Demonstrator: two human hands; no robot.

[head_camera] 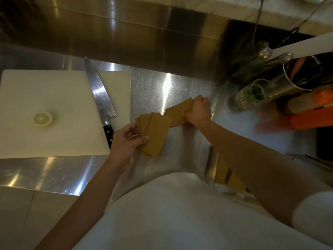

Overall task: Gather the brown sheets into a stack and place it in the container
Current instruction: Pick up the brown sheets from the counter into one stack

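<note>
— Where are the brown sheets right now?

— Split in two lots. A fanned stack of brown sheets (pixel 155 134) sits in the left hand (pixel 126 141), thumb pressed on top and fingers curled underneath, just off the right edge of the cutting board (pixel 54 98). A second lot, the far brown sheets (pixel 177 114), lies on the steel counter (pixel 162 87) with its near end tucked under the fan.

— And the right hand?

— The right hand (pixel 198 112) is closed around the far end of those sheets, knuckles up, gripping them against the counter.

— Is anything in the container yet?

— The metal container (pixel 214 170) stands at the counter's front edge, under the right forearm. More brown sheets show inside it, though the arm hides most of it.

— What surrounds all that?

— On the cutting board lies a chef's knife (pixel 100 98), blade pointing away, its dark handle near the left hand. A pale onion piece (pixel 43 119) rests further left on the board. Off to the right stand a ribbed glass (pixel 252 94) with something green in it and a metal utensil holder (pixel 295 78); orange items beside them are too blurred to tell apart
</note>
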